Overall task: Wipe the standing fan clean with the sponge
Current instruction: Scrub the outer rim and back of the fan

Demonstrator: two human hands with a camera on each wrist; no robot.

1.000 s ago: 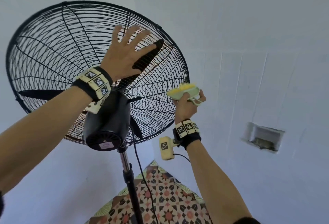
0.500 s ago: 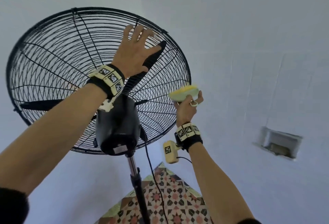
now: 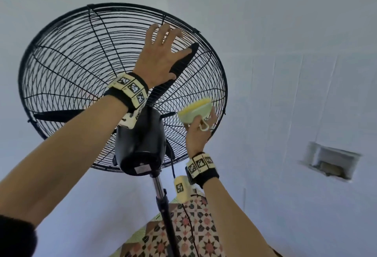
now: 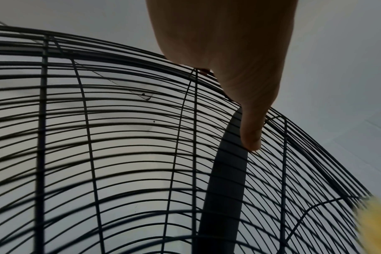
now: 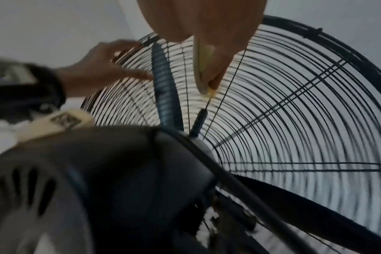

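A black standing fan (image 3: 140,146) rises in front of me, seen from behind, with its round wire cage (image 3: 81,62) tilted upward. My left hand (image 3: 163,52) lies flat with spread fingers on the upper right of the rear cage (image 4: 120,120), the thumb (image 4: 250,134) resting over a black blade (image 4: 226,171). My right hand (image 3: 199,130) grips a yellow sponge in a pale green holder (image 3: 194,109) against the cage's right side, just right of the motor housing (image 5: 98,189). In the right wrist view the sponge holder (image 5: 203,68) shows edge-on at the wires.
A chrome and black pole (image 3: 163,205) carries the fan, with a black cord (image 3: 191,226) hanging beside it. Patterned floor tiles (image 3: 183,236) lie below. White walls surround the fan, and a recessed box (image 3: 330,160) sits in the right wall.
My view has tilted, so the fan sits lower and more central. My left hand slid further up toward the cage rim. The right hand with the sponge moved in against the cage.
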